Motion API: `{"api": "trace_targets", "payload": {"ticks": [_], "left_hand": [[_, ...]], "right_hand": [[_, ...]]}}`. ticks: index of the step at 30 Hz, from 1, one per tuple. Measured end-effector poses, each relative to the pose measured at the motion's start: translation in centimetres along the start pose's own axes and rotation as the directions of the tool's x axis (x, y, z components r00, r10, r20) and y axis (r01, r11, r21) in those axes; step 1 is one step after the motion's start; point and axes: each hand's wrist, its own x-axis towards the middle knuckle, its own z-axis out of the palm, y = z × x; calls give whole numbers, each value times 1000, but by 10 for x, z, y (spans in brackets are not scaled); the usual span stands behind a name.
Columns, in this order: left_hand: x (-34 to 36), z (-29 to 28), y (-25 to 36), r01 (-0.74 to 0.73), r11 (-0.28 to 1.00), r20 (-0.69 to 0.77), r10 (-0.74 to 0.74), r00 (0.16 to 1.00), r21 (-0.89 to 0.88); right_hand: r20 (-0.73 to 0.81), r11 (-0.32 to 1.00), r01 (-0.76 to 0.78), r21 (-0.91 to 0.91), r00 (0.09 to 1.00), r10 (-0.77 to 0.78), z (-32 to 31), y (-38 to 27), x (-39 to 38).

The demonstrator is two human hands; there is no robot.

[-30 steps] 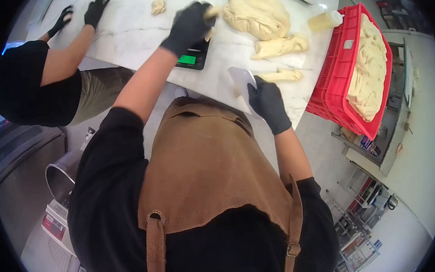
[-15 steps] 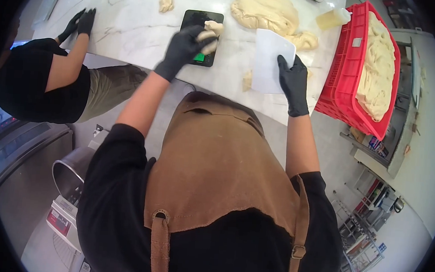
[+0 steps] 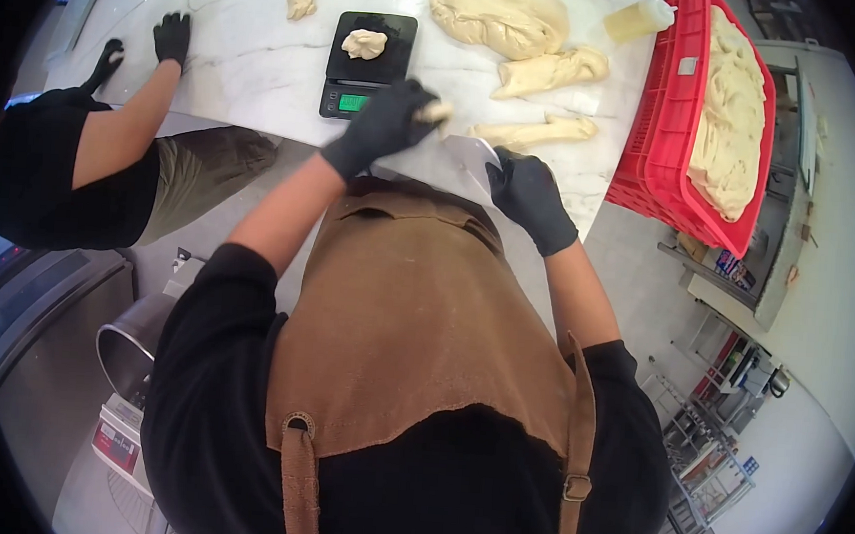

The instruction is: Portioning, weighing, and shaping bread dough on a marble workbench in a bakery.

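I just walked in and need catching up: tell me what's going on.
The gloved left hand holds a small dough piece, the gloved right hand a white scraper. A dough lump sits on the black scale. On the table to its right lie a big dough mass and two dough strips. A co-worker stands farther left.

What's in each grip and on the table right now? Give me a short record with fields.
Left grip: black-gloved, holding small dough piece
Right grip: black-gloved, holding white dough scraper
Digital scale: green display lit, dough lump on its platform
Right of scale: large dough mass, thicker dough strip, thinner dough strip
Red crate: far right, holding dough
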Motion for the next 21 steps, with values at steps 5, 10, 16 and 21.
{"api": "trace_targets", "payload": {"ticks": [5, 10, 16, 21], "left_hand": [[-49, 88, 16, 46, 999, 84, -46, 995, 1], [9, 8, 27, 181, 977, 52, -176, 983, -116], [84, -128, -1, -281, 952, -697, 283, 659, 121], [34, -71, -76, 121, 943, -147, -78, 986, 309]], "right_hand": [[-206, 973, -178, 144, 957, 205, 34, 8, 41], [-180, 801, -215, 558, 911, 370, -1, 28, 47], [-175, 774, -259, 578, 887, 427, -24, 27, 24], [-201, 932, -176, 317, 948, 248, -15, 23, 17]]}}
